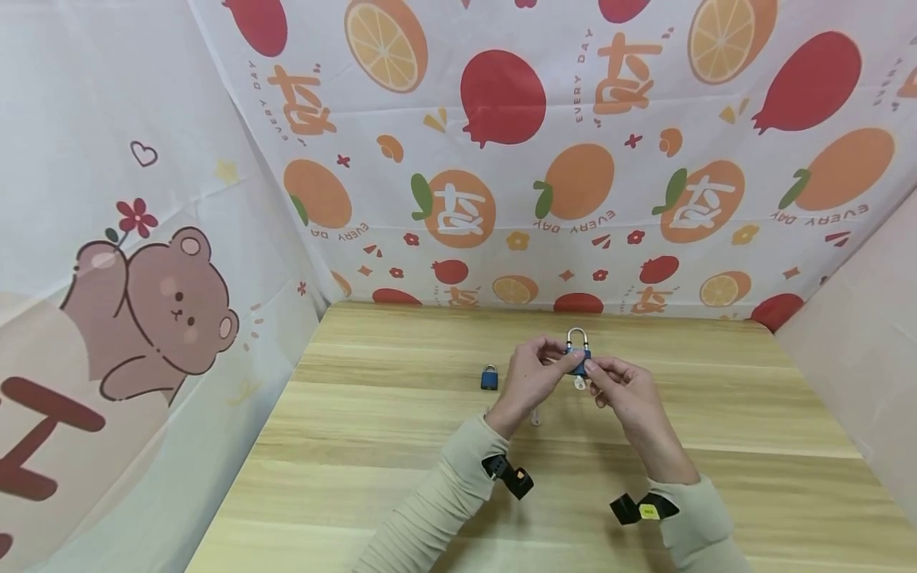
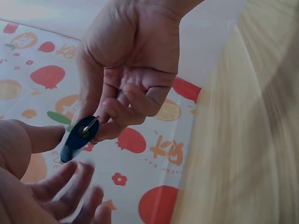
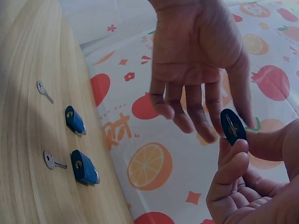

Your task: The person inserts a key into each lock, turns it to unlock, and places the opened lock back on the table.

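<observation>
Up between both hands is a blue padlock (image 1: 585, 368), its long silver shackle (image 1: 577, 333) pointing upward. From the padlock's underside hangs a silver key (image 1: 580, 383), seen edge-on in both wrist views. My right hand (image 1: 627, 390) pinches the padlock between thumb and curled index finger at its right side. At its left side, my left hand (image 1: 533, 374) holds it with the thumb across the front and the fingers behind. In the right wrist view the left hand's other fingers (image 3: 180, 109) extend fairly straight, apart from the padlock.
On the wooden table (image 1: 344, 446), two more blue padlocks, one nearer (image 3: 85, 169) and one farther (image 3: 74, 121), lie beside two loose keys, one nearer (image 3: 53, 161) and one farther (image 3: 44, 91). A fruit-printed cloth (image 1: 516, 231) hangs at the table's back edge.
</observation>
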`<state>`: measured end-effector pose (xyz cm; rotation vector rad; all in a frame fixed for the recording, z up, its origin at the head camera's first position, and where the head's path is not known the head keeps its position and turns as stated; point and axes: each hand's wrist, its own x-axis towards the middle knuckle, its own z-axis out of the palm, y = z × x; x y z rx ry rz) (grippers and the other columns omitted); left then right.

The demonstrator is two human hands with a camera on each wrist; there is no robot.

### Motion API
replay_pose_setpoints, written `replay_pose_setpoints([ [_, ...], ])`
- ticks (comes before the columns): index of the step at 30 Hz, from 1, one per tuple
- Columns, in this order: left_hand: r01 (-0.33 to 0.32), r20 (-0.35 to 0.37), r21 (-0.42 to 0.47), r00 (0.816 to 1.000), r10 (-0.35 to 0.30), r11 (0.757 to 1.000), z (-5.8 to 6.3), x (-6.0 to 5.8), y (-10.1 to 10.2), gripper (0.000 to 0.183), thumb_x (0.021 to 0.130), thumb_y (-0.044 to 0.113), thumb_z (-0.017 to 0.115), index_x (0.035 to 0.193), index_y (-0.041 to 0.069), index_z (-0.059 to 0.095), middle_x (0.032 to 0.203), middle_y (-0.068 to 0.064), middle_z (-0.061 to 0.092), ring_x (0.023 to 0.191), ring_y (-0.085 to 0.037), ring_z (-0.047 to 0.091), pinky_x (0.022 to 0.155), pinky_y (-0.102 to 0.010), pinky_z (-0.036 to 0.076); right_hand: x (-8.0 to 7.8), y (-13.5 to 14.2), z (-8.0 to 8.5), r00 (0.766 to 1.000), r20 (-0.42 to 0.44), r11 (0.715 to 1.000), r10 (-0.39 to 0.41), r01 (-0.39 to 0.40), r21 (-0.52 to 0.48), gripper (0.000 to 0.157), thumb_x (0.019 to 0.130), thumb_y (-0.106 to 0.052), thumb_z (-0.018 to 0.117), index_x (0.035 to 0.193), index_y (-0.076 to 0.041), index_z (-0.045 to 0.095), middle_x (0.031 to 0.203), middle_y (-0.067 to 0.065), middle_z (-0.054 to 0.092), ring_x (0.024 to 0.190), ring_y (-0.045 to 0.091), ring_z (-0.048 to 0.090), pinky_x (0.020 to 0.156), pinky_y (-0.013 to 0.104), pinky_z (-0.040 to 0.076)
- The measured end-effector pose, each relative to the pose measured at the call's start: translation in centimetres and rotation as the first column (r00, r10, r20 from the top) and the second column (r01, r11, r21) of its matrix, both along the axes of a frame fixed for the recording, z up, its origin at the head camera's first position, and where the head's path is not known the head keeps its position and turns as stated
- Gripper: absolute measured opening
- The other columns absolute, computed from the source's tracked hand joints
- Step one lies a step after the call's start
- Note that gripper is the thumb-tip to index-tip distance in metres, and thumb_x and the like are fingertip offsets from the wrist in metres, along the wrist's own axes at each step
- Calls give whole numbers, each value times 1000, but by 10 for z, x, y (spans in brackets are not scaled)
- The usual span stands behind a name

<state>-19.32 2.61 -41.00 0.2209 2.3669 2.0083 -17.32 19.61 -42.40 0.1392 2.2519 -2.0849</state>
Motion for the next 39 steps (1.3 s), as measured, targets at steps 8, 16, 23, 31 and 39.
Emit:
replay_pose_setpoints([
  [8, -183, -299, -195, 947, 119, 964, 8, -4, 6, 25, 88, 37, 77, 98, 14, 77, 108, -7, 67, 102, -23, 51, 87, -34, 37, 2, -1, -3, 1000, 8, 1000, -5, 5, 5, 25, 99, -26, 67, 108, -3, 70, 72, -12, 66, 67, 5, 55, 59, 20, 48],
  [16, -271, -450, -442, 892, 50, 855, 11, -7, 16, 24, 91, 39, 74, 86, 16, 76, 113, -5, 68, 106, -25, 48, 94, -41, 35, 4, -5, -1, 1000, -9, 1000, -7, 7, 12, 17, 100, -19, 66, 103, -4, 70, 70, -12, 64, 66, 4, 56, 59, 20, 49],
  [23, -345, -483, -511, 873, 68, 787, 16, -6, 21, 27, 91, 40, 75, 73, 19, 77, 114, -4, 70, 113, -26, 49, 90, -43, 37, 5, -8, -1, 1000, -16, 999, -1, 2, 38, 18, 100, -14, 64, 108, 2, 69, 71, -11, 65, 67, 7, 58, 59, 20, 49],
  [31, -396, -477, -567, 873, 103, 722, 22, -5, 23, 37, 91, 42, 73, 60, 21, 70, 107, -1, 72, 107, -26, 53, 84, -41, 40, 5, -10, -1, 999, -39, 998, 9, -7, 58, 23, 100, -11, 63, 112, 8, 67, 74, -13, 67, 67, 6, 58, 59, 20, 49],
  [39, -369, -454, -539, 884, 108, 758, 22, -4, 25, 37, 90, 32, 75, 58, 17, 67, 110, -4, 72, 110, -27, 53, 91, -43, 40, 7, -12, -1, 999, -32, 998, 10, -8, 67, 19, 100, -10, 64, 108, 6, 68, 74, -12, 69, 66, 7, 57, 58, 20, 49],
])
